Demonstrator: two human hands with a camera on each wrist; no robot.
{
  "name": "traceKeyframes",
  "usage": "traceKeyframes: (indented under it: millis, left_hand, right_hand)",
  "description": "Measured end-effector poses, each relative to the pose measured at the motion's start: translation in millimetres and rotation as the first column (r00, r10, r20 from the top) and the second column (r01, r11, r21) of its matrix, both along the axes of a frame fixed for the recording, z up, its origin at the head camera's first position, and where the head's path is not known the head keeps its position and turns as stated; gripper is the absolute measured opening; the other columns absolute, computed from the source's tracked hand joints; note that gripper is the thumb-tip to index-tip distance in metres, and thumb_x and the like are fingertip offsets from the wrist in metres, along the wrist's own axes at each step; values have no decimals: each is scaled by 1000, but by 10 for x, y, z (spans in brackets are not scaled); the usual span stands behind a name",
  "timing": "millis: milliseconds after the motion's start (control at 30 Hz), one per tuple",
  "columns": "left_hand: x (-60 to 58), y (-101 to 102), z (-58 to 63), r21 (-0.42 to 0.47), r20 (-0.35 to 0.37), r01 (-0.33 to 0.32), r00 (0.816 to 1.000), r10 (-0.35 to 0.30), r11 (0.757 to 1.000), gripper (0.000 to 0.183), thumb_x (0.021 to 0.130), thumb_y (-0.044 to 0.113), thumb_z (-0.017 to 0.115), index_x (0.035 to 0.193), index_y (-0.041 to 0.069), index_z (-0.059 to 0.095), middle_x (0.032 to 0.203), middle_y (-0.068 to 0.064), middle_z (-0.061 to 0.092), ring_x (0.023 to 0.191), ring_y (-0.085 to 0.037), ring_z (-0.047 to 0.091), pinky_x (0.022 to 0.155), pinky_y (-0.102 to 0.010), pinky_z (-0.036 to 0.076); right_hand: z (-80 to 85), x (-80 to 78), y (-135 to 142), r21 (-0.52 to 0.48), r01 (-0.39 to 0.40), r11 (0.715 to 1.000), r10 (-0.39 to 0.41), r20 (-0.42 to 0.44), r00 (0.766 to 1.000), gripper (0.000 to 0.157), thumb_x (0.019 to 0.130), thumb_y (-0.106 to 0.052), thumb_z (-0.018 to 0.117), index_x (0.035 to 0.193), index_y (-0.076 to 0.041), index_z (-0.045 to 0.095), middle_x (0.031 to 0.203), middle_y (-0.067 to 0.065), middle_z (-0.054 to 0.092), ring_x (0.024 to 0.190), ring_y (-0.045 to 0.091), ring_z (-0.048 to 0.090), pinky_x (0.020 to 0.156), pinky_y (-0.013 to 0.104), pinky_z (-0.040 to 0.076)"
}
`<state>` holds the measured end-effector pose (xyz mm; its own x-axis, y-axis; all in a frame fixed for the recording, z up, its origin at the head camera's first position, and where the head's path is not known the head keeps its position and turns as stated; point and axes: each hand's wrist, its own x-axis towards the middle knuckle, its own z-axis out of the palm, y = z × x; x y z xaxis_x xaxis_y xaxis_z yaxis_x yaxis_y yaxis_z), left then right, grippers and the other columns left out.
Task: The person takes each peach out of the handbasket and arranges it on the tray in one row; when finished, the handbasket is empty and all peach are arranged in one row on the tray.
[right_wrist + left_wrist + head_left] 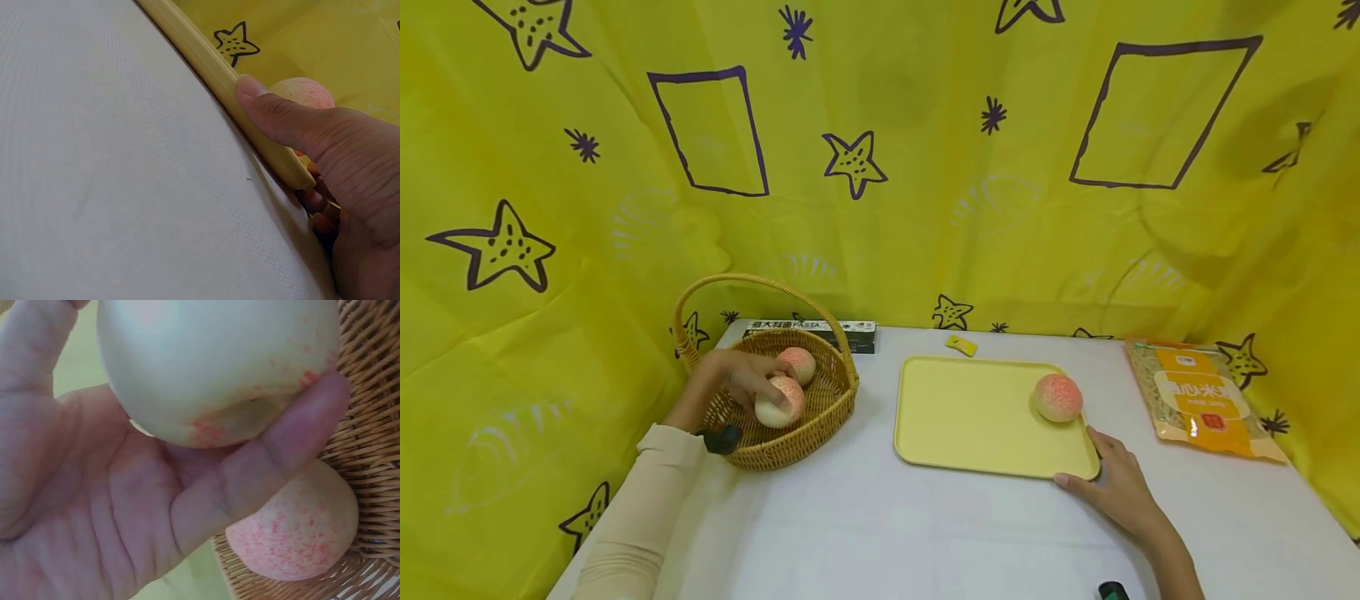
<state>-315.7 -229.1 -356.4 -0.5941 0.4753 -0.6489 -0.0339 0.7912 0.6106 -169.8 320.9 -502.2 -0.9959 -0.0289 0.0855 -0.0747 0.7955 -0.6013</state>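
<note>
Fingers of a person's left hand [743, 372] curl around a pale, pink-flecked peach [771, 415] in or just above the wicker basket [797, 452], on the left of the table [865, 533]. (From where I stand, I cannot tell whether it has left the bottom.) A second peach [799, 363] lies just beyond, in the basket, so near the fingers that contact is hard to judge.

To the right, the right hand [1112, 483] grips the tray [970, 417] by its near right corner, thumb on the rim, other fingers tucked around the outside. A third peach [1058, 397] sits on the tray, towards its right edge and well apart from the basket.

The work looks part-way along, in my judgement: one peach is on the tray, one is in hand and one lies in the basket, leaving two not on the tray.

Farther out, a pasta box [861, 335] lies behind the basket, a small yellow packet [961, 345] beyond the tray, and a bag [1206, 404] at right. A yellow curtain [910, 83] with stars hangs behind.
</note>
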Motion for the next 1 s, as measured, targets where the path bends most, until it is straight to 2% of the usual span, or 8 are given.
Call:
traceKeyframes:
  millis: [67, 200, 367, 500, 600, 767, 900, 1000]
  left_hand:
    - [1, -4, 47, -20, -94, 50, 994, -52, 999, 61, 86, 29, 72, 134, 6, 41, 131, -17, 43, 106, -24, 53, 85, -35, 52]
    - [2, -6, 109, -19, -255, 134, 958, -134, 991, 60, 87, 33, 71, 132, 7, 44, 126, -15, 50, 109, -23, 53, 89, -33, 47]
    - [18, 11, 111, 60, -305, 151, 944, -126, 987, 62, 88, 32, 71, 136, 6, 43, 127, -14, 51, 110, -23, 54, 90, -35, 48]
    - [45, 54, 133, 97, -365, 192, 920, -144, 977, 62, 88, 32, 73, 138, 7, 46, 130, -13, 53, 111, -22, 55, 91, -35, 48]
    - [75, 101, 169, 143, -400, 238, 902, -164, 961, 61, 86, 31, 74, 137, 9, 49, 129, -9, 55, 110, -21, 56, 91, -35, 49]
    - [137, 191, 244, 209, -431, 301, 882, -188, 931, 58, 83, 27, 77, 134, 14, 51, 124, -6, 58, 108, -21, 57, 91, -37, 50]
    - [212, 268, 276, 267, -427, 334, 882, -200, 904, 58, 81, 22, 77, 131, 13, 49, 123, -7, 57, 108, -22, 57, 91, -37, 51]
    - [283, 342, 289, 325, -389, 334, 900, -197, 885, 57, 80, 19, 78, 129, 13, 49, 124, -8, 56, 110, -24, 57, 91, -37, 52]
  right_hand:
    - [-3, -2, 2, 0, 1, 1000, -1, 0, 1000, 103, 84, -46, 73, 151, 8, 18, 142, 40, 29, 124, 57, 30, 95, 71, 30]
    - [-14, -6, 14, 3, 2, 1000, -2, -3, 1000, 103, 84, -46, 73, 152, 8, 18, 142, 40, 28, 124, 58, 30, 95, 71, 30]
    - [-19, 2, 23, 1, 0, 1000, 0, -16, 1000, 102, 83, -45, 74, 152, 7, 19, 142, 40, 29, 125, 58, 30, 94, 71, 30]
    - [-21, 1, 23, -2, 1, 1000, -1, -19, 1000, 102, 83, -46, 73, 152, 7, 20, 142, 40, 29, 125, 57, 31, 94, 71, 30]
    - [-26, 1, 21, -1, 3, 1000, -3, -11, 1000, 103, 83, -47, 73, 152, 7, 19, 142, 40, 29, 125, 58, 30, 95, 72, 30]
    - [-16, 2, 24, -2, 1, 1000, -1, -4, 1000, 103, 83, -46, 74, 152, 7, 18, 143, 40, 28, 125, 58, 30, 95, 72, 29]
    - [7, -4, 16, 1, 2, 1000, -2, 7, 1000, 104, 84, -46, 73, 152, 8, 17, 142, 40, 28, 125, 58, 29, 95, 72, 29]
    - [14, -9, 12, 6, 1, 1000, -1, 11, 1000, 104, 84, -47, 73, 151, 9, 17, 142, 41, 28, 125, 58, 29, 95, 72, 29]
